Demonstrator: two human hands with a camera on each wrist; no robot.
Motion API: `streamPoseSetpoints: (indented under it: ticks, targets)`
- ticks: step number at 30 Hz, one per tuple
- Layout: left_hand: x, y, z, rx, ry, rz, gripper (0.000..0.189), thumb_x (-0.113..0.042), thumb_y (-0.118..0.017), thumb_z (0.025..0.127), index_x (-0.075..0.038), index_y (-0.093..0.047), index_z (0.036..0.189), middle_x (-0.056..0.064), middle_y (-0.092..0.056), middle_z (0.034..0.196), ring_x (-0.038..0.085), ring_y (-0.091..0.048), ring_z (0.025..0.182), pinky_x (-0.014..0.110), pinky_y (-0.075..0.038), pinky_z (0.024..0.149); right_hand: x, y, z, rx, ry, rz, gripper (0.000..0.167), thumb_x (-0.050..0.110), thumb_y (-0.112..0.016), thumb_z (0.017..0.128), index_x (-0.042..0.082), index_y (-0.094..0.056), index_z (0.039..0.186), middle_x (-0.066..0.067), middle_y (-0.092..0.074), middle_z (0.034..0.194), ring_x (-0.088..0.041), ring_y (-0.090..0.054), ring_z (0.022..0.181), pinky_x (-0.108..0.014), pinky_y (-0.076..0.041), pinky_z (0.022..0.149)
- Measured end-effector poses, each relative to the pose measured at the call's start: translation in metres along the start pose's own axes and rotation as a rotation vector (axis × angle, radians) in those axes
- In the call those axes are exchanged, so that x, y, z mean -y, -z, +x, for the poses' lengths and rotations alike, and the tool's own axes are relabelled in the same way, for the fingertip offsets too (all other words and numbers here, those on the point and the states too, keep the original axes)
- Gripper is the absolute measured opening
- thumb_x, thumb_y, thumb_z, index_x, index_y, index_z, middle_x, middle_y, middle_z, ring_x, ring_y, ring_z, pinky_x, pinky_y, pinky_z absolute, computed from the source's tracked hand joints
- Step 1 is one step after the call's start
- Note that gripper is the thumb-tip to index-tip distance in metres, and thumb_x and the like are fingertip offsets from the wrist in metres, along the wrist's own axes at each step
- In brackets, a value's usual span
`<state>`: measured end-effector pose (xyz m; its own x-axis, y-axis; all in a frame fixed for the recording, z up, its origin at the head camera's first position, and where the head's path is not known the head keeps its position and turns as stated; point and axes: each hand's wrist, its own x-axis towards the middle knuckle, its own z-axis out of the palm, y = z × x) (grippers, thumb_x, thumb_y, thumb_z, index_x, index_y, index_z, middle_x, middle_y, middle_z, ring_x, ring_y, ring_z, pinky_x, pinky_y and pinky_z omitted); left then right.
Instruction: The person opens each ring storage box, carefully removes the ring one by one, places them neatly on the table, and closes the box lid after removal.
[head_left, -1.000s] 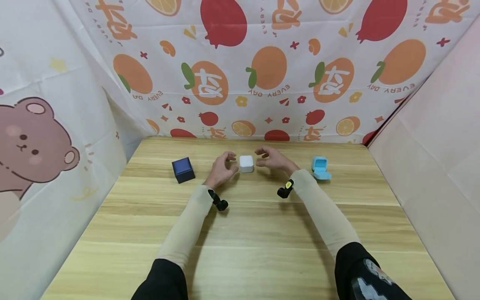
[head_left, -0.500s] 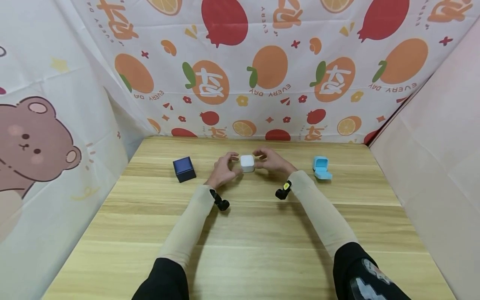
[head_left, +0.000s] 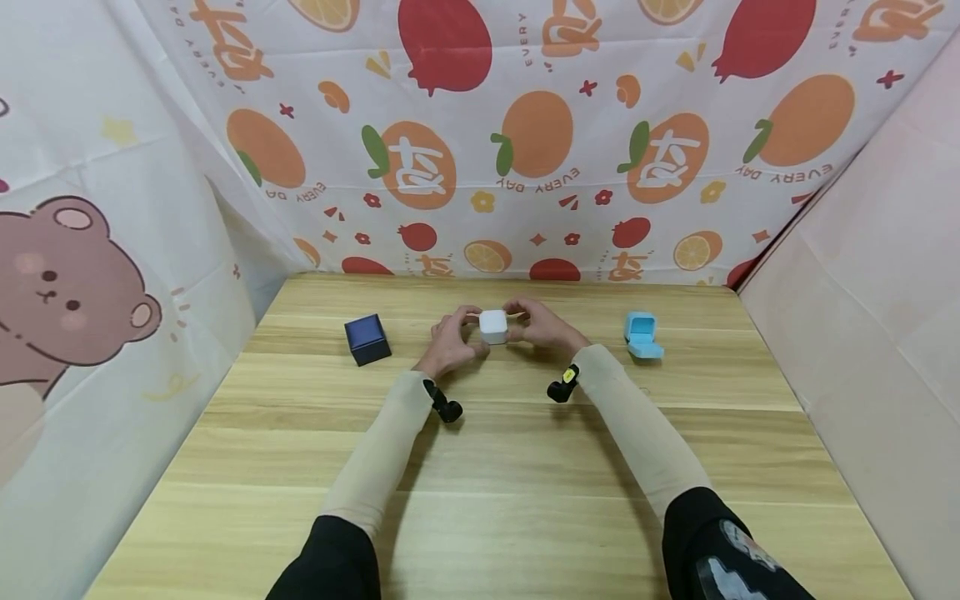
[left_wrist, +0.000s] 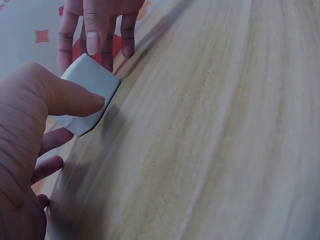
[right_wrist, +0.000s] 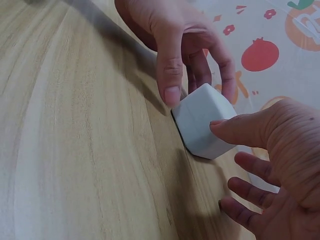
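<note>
Centrally, a white box point(head_left: 492, 327) sits on the tabletop point(head_left: 517, 475) between a person's left hand point(head_left: 448, 342) and right hand point(head_left: 547, 326), both half-open, fingers curved (whether they grip it cannot be told).

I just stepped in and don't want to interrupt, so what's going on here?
A person has both bare hands around a small white box on the wooden table. The left hand is at its left side and the right hand at its right; how firmly either grips is unclear. The white box appears to rest on the tabletop. A dark blue box sits off to the left, and a light blue box stands open to the right.
</note>
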<state>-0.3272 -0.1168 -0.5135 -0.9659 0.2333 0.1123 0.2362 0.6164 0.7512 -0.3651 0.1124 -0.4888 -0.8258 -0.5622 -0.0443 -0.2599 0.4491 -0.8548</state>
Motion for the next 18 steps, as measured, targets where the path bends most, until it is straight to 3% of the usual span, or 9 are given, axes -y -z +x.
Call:
streamPoseSetpoints:
  ticks: [18]
  targets:
    - [-0.0015,-0.0040,0.0017,0.008,-0.005,0.011,0.062,-0.016,-0.084,0.084,-0.017,-0.052,0.136,0.014,-0.067,0.137,0.034,-0.049,0.124,0.054,-0.021,0.112,0.0003,-0.0037,-0.0029,-0.021,0.002,-0.028,0.052,0.006,-0.077,0.089,0.004,-0.053,0.135,-0.016,-0.056,0.142,-0.039,-0.050,0.138,-0.052,-0.038,0.118]
